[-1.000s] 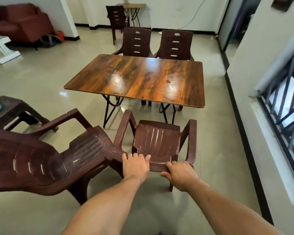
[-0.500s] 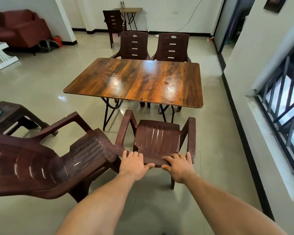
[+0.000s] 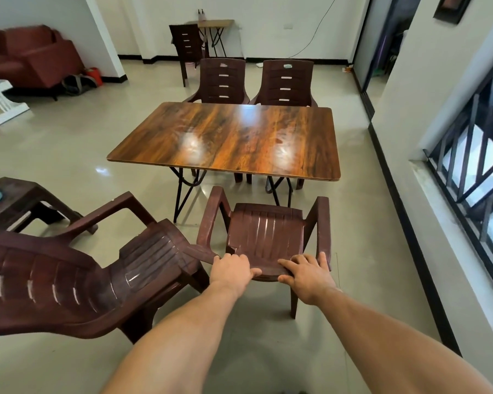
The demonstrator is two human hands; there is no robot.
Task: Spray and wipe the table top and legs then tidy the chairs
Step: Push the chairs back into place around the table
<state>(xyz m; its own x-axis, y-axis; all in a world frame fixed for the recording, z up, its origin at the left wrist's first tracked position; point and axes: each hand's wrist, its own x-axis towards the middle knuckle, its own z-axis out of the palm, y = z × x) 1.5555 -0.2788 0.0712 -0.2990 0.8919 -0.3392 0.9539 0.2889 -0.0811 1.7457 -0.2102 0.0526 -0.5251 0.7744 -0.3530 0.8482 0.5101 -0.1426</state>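
Note:
A glossy wooden table top (image 3: 234,137) stands on black folding legs (image 3: 182,191) in the middle of the room. Just in front of it is a dark brown plastic armchair (image 3: 265,231), seen from behind its backrest. My left hand (image 3: 231,270) and my right hand (image 3: 308,273) both grip the top edge of that backrest, thumbs under it. A second brown chair (image 3: 77,271) stands at an angle to the left, its arm touching the first chair. Two more brown chairs (image 3: 222,81) (image 3: 286,82) sit tucked at the table's far side.
A low brown stool (image 3: 26,200) with a blue thing on it stands at the left. A fifth chair (image 3: 187,44) and a small folding table (image 3: 215,24) are at the back wall. A red sofa (image 3: 32,58) is far left. A wall with a barred window (image 3: 475,166) runs along the right.
The chair I hold has moved forward toward the table, and my view has come closer with it. Both hands stay on the backrest.

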